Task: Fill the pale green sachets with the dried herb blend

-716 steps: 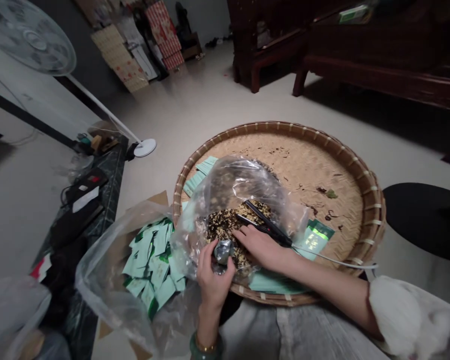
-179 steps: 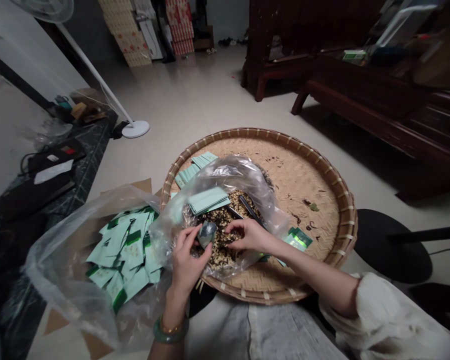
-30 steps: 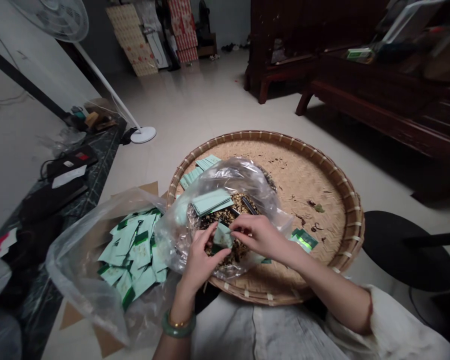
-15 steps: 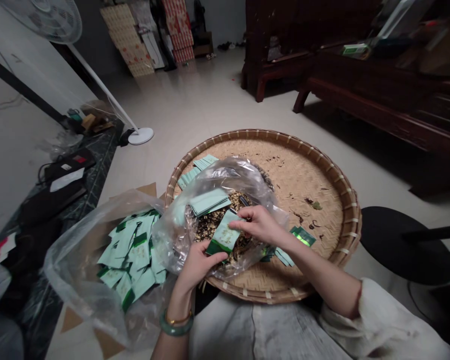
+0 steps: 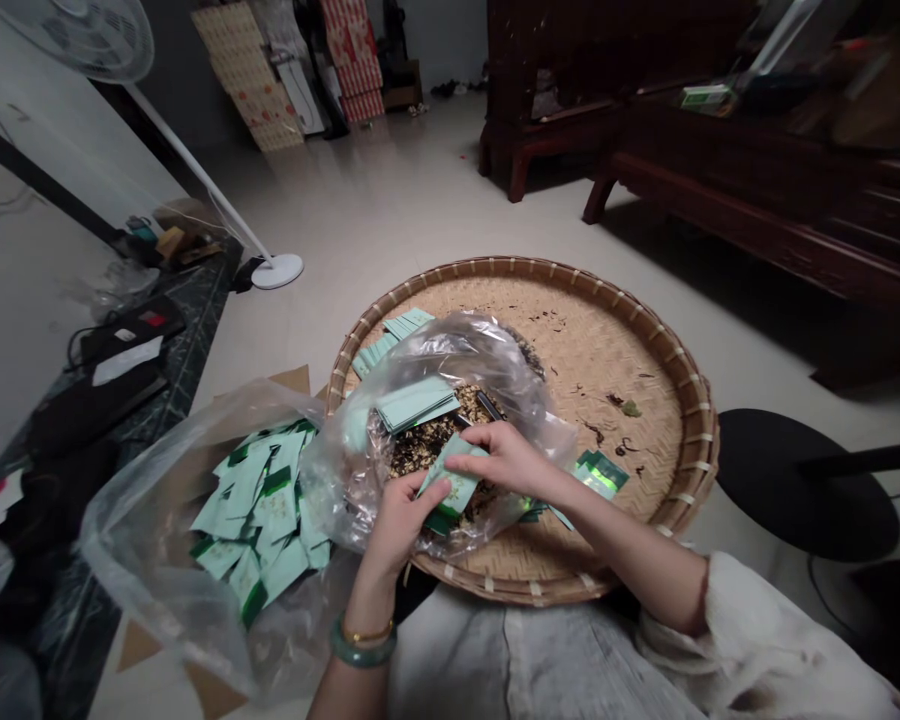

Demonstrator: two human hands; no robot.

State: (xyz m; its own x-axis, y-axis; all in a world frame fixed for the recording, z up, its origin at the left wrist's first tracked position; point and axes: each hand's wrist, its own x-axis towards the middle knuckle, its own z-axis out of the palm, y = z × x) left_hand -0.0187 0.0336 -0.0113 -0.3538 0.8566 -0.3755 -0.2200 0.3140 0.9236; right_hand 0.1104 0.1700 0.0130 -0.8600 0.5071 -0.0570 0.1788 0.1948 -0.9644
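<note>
Around: black stool (image 5: pixel 795 480) beside round bamboo tray (image 5: pixel 525 268) | Edges: clear bag (image 5: pixel 450 355) lies over the tray's near rim, second bag (image 5: pixel 157 560) of packets beside it | Inside: clear bag holds dark tea (image 5: pixel 424 455) | Hands: left hand (image 5: pixel 401 525) and right hand (image 5: pixel 502 460) half closed, both gripping green packet (image 5: pixel 450 490) above the tea

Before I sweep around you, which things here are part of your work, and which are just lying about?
Part of the work: left hand, right hand, pale green sachet, clear bag of loose leaves, sachet stack, bagged sachets, bamboo tray.

Just lying about: pedestal fan, black stool, wooden bench.
</note>
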